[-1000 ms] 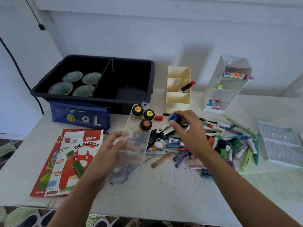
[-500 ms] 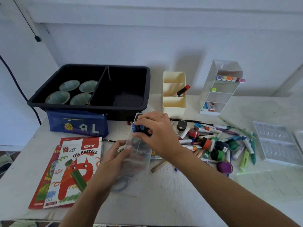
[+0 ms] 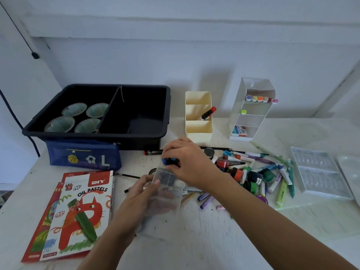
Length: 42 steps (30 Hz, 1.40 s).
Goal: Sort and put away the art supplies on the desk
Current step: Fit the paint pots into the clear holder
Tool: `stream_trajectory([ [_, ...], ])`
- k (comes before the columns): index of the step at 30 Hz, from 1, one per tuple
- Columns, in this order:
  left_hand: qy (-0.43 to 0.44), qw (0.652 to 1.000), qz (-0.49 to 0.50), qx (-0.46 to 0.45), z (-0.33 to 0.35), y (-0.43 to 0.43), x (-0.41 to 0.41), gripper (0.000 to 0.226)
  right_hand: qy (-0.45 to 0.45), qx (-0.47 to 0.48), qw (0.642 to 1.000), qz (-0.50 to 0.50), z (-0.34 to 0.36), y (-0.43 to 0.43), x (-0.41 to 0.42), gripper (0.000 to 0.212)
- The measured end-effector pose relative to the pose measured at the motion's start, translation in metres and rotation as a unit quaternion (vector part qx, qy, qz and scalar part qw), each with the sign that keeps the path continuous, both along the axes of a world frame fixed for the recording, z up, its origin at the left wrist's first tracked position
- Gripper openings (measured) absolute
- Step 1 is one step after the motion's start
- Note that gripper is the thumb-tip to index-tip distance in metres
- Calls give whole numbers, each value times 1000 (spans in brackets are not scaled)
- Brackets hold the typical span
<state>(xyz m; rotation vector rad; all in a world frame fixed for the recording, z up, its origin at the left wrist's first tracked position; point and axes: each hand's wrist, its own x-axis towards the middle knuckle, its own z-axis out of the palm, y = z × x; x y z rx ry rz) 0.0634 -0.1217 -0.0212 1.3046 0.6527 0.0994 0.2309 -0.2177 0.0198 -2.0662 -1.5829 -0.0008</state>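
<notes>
- The right hand (image 3: 190, 164) has its fingers curled over a blue-lidded paint pot (image 3: 167, 161), pressing it at the far end of the clear case (image 3: 168, 193). Dark pots already sit there, partly hidden under the hand.
- The left hand (image 3: 136, 199) grips the case from its left side, fingers wrapped beneath and visible through the plastic.
- Risk: the case looks to be held off the table and tilted, so a hard push from the right fingers could tip it and spill the pots.
- Risk: if the pot meets a divider crooked it may jam or pop out and roll into the loose pile (image 3: 253, 172) of markers and pots just right of the right fingers.
- Beyond the fingers to the left, the black tub (image 3: 93, 135) holds four greenish bowls (image 3: 78, 117) in its left compartment.
- Straight beyond them, the cream organiser (image 3: 198, 131) carries one red-capped marker (image 3: 208, 113) in its middle section.
- Further right, the white rack (image 3: 251, 121) holds a row of coloured-capped markers (image 3: 260, 99) on top, and a small box on the lowest tier.
</notes>
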Motion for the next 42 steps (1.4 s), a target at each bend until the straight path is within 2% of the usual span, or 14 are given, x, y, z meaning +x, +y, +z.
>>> stream_trajectory([
  [6,-13,1000,-1,-17,-4,-6,5,33,-10,-30,999,4,-2,2,3,31],
  [8,-20,1000,10,-19,-4,-7,8,31,7,-3,1000,-21,-5,2,1,31],
  [11,-11,1000,12,-10,-2,-5,12,35,-4,51,998,-29,-12,0,2,17],
  [13,-14,1000,6,-9,-1,-1,14,36,-29,58,997,-40,-16,-3,5,23],
  [16,-25,1000,-1,19,-1,6,18,19,46,100,989,-96,-18,-10,18,33],
  [19,-26,999,-7,32,-2,8,23,17,50,151,968,-193,-26,-25,42,13],
  [22,-24,999,-15,34,-4,7,26,18,30,58,959,-275,-41,-39,67,10],
  [26,-22,999,-27,22,-5,4,29,18,-9,-150,941,-305,-56,-40,78,34],
  [28,-26,999,-27,13,-4,1,31,18,-17,-172,937,-302,-58,-38,78,32],
  [33,-30,999,-14,13,-4,-1,34,17,10,-94,945,-314,-57,-45,76,22],
  [35,-28,1000,-8,11,-5,0,34,17,83,25,943,-323,-51,-48,70,18],
  [37,-25,1000,-1,6,-6,-1,33,19,173,142,919,-325,-42,-52,61,14],
  [38,-24,1000,3,4,-6,-1,33,20,208,167,910,-318,-38,-53,55,15],
  [42,-18,999,25,-12,-6,-5,34,22,332,154,905,-218,-20,-55,34,30],
])
